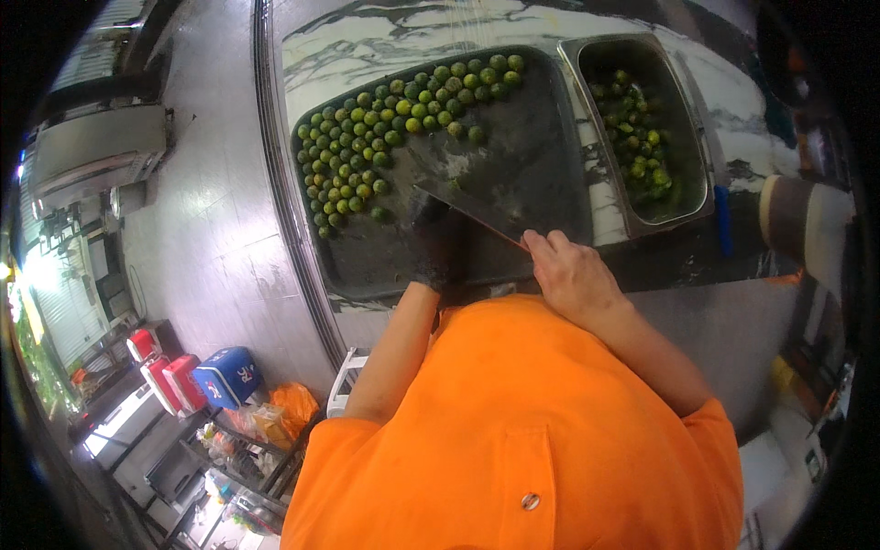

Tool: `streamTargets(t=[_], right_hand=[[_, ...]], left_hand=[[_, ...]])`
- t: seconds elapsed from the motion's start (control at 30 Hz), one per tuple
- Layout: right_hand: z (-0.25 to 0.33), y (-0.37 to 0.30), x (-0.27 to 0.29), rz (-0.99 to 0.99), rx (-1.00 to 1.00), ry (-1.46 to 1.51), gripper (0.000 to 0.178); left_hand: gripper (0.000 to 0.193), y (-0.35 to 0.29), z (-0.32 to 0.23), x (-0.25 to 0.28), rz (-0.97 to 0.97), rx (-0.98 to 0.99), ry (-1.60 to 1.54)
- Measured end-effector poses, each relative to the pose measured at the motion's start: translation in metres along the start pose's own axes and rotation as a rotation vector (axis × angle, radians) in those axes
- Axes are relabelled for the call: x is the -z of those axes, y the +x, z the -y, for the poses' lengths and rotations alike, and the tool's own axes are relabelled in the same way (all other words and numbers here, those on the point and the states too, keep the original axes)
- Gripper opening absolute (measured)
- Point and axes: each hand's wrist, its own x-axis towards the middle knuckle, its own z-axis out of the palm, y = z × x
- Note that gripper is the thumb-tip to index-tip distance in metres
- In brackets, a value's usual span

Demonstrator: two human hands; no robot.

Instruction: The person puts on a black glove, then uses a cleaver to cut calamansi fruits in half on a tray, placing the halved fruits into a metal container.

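Clamped on the handle of the knife (pixel 472 214), at 4 o'clock of the dark tray (pixel 541 165): the right hand (pixel 573 273). At 6 o'clock, black-covered and close beside the blade: the left hand (pixel 444 243), too dark to tell whether apart, together or pressed on something. Around the tray from 8 to 1 o'clock: limes (pixel 371 117), whole and tightly bunched. In the metal pan (pixel 665 226) at 3 o'clock: more green fruit (pixel 653 137), apparently cut.

Chief risk, by judgement: a cut to the left hand, from a slip of the blade on round skin or a damp surface. Also possible: loose limes in the blade's path after a knock, or a dulled edge from hard contact with the tray.

At 8 o'clock, on the blue box (pixel 227 378): light lettering and an emblem, too small and tilted to read surely. On the red boxes (pixel 186 383) beside it: pale markings, unreadable. On tray, knife and pan: no label discernible.
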Motion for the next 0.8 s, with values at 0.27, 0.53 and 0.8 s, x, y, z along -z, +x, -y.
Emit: streamTargets(t=[0.27,0.53,0.8], right_hand=[[0.01,0.065,-0.006,0.017,0.03,0.054,0.023],[-0.005,0.025,0.008,0.066,-0.039,0.047,0.014],[-0.004,0.061,-0.015,-0.036,0.048,0.03,0.021]], left_hand=[[0.029,-0.002,-0.039,0.001,0.197,-0.17,0.55],[0.027,-0.004,-0.048,-0.003,-0.033,-0.094,0.209],[0.02,0.003,-0.04,-0.015,-0.026,0.078,-0.079]])
